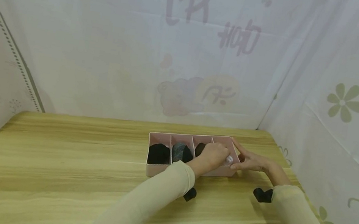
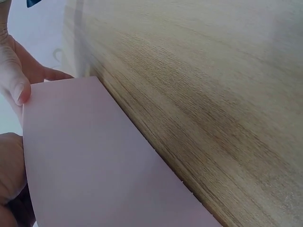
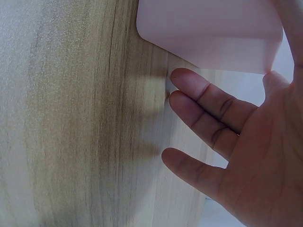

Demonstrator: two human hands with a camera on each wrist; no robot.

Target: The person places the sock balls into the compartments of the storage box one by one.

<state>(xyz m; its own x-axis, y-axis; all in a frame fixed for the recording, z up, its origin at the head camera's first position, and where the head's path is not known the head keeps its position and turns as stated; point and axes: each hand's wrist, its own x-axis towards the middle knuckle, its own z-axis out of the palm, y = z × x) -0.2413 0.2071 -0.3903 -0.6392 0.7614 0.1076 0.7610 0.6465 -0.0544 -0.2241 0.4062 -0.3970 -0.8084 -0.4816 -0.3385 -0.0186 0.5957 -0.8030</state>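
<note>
A pink divided box stands on the wooden table, with cloth bundles like rolled socks inside. A black bundle fills the leftmost compartment, a grey-and-black bundle lies beside it, and a dark brown bundle is partly covered by my left hand. That hand reaches into the rightmost compartment, its curled fingers on a small white, shiny bundle; its fingertips are hidden. My right hand holds the box's right end between thumb and index finger. In the right wrist view its other fingers extend past the box, apart from it.
The wooden table spreads left of and in front of the box. Printed white curtains hang behind the table and along both sides. Black pieces of the wrist cameras show below both wrists.
</note>
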